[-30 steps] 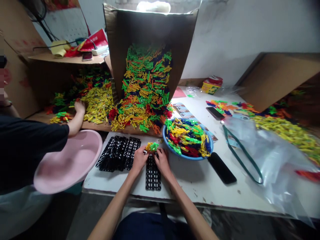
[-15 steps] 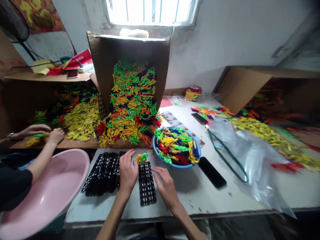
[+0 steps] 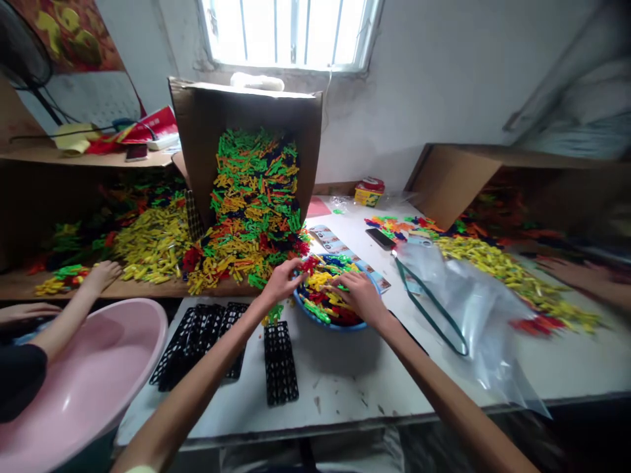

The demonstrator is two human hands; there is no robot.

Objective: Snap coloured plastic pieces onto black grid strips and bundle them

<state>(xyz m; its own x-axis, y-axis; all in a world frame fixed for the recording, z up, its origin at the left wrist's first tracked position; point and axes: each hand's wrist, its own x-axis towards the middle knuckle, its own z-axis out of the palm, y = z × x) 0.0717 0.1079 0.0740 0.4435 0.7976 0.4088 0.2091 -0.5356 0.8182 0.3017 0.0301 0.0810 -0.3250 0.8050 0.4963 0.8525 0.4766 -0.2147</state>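
A blue bowl (image 3: 329,324) heaped with small plastic pieces (image 3: 323,292) in yellow, green, red and dark blue stands on the table. My left hand (image 3: 284,282) is at its left rim, fingers pinched on a red plastic piece (image 3: 309,265). Over the right part of the heap, my right hand (image 3: 362,297) has its fingers curled down among the pieces; what they grip is hidden. In front of the bowl, to its left, lies a black perforated tray (image 3: 280,368), with green and yellow pieces (image 3: 273,316) at its far end.
Several black trays (image 3: 197,341) lie overlapped to the left. Beyond is a cardboard box (image 3: 310,164) spilling pieces. A co-worker's hand (image 3: 102,276) is above a pink basin (image 3: 148,328). Clear plastic bags (image 3: 483,328) and a phone (image 3: 380,238) lie right.
Both my hands have moved from beside the black tray to the blue bowl, up and to the right. The view has shifted slightly. The co-worker's nearer hand has drawn back left.
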